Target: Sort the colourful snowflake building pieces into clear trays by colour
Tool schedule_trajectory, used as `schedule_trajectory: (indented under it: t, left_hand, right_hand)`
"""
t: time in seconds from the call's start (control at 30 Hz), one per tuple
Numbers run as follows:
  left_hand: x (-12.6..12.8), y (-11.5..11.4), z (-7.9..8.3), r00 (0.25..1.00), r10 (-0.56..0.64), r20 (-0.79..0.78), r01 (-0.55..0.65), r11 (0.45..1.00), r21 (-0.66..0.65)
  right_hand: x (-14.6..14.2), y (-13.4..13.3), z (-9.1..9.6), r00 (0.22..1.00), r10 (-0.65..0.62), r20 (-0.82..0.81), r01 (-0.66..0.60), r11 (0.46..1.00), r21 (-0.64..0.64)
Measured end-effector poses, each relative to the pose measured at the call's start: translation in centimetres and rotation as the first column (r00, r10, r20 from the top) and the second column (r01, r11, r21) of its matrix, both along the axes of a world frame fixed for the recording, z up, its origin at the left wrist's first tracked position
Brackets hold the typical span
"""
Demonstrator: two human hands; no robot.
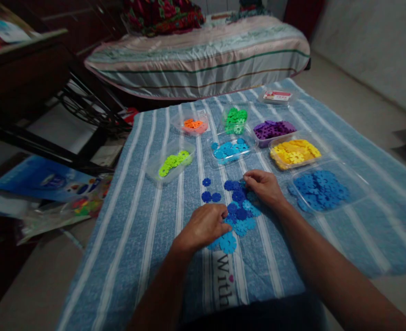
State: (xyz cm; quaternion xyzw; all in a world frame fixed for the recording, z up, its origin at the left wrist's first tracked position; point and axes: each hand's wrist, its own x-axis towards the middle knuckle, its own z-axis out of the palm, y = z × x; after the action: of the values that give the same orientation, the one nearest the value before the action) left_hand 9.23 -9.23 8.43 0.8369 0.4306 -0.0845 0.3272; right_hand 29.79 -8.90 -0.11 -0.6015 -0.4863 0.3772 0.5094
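Note:
A loose pile of flower-shaped plastic pieces in dark blue [238, 196] and light blue [228, 242] lies on the striped cloth. My left hand [203, 225] is over the pile's left edge, fingers curled and thumb close to the light blue pieces; whatever it grips is hidden. On the far right side of the pile, my right hand [265, 187] pinches with thumb and forefinger at what looks like a small blue flower-shaped piece, partly covered by the fingertips. A few dark blue pieces [206, 196] sit apart, left of the pile.
Clear plastic boxes hold yellow-green [174, 162], orange [193, 124], green [236, 120], light blue [231, 150], purple [272, 130], yellow [295, 152] and blue pieces [322, 189]. A labelled box [277, 95] stands at the far edge. Behind is a bed [196, 59].

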Motion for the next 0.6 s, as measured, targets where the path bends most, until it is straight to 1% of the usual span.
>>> schedule_trajectory:
  t: [0.07, 0.17, 0.33, 0.43, 0.6]
  left_hand:
    - [0.12, -0.39, 0.14, 0.998, -0.037, -0.052, 0.039, 0.998, 0.043]
    - [0.25, -0.77, 0.02, 0.994, -0.052, -0.094, 0.059, 0.995, 0.078]
    - [0.21, -1.06, -0.59, 0.996, -0.052, -0.075, 0.059, 0.994, 0.088]
    - [0.09, -1.01, -0.71, 0.999, -0.026, -0.031, 0.027, 0.998, 0.052]
    - [-0.31, -0.62, -0.63, 0.996, 0.057, 0.064, -0.051, 0.994, -0.092]
  right_hand:
    - [-0.01, -0.02, 0.01, 1.000, -0.001, -0.008, 0.001, 1.000, -0.001]
    - [-0.04, -0.02, 0.04, 1.000, -0.005, -0.011, 0.005, 1.000, 0.002]
    - [-0.08, -0.05, 0.19, 1.000, -0.006, -0.012, 0.006, 1.000, 0.009]
    - [-0.08, -0.06, 0.27, 1.000, -0.004, -0.007, 0.004, 1.000, 0.008]
    - [-0.03, -0.02, 0.28, 1.000, 0.002, 0.008, -0.002, 1.000, 0.005]
